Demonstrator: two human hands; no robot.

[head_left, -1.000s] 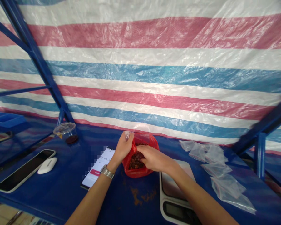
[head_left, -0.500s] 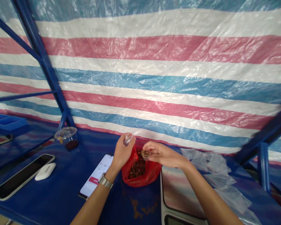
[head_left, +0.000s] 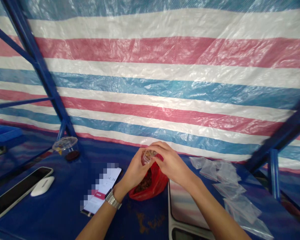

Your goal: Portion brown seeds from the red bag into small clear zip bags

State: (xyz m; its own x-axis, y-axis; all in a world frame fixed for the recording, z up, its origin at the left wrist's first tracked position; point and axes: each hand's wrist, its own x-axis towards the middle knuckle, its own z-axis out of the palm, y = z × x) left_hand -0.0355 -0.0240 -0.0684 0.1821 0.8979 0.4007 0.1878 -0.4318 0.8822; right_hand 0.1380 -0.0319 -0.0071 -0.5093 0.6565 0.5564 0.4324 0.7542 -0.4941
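Observation:
My left hand (head_left: 137,168) is closed on a small clear plastic bag (head_left: 148,156), held above a red plastic bag (head_left: 155,186). Brown bits show through the clear plastic. My right hand (head_left: 168,161) arches over the clear bag's mouth, its fingertips meeting those of the left; the small clear cup it grips is mostly hidden behind the fingers. The red bag stands open on the blue table (head_left: 65,206), with dark brown, crumbly pieces (head_left: 144,183) inside. My forearms partly cover its sides.
Right of the red bag is a flat scale (head_left: 185,203), with several clear zip bags (head_left: 230,186) beyond it. Left lie a lit phone (head_left: 102,191), a dark phone (head_left: 20,193), a white earbud case (head_left: 42,186) and a lidded clear tub (head_left: 67,148). Blue frame bars (head_left: 47,83) stand before a striped sheet.
My right hand has lifted the cup of brown bits out of the red bag and moved left to the clear bag. My left hand has shifted slightly right, bringing both hands together.

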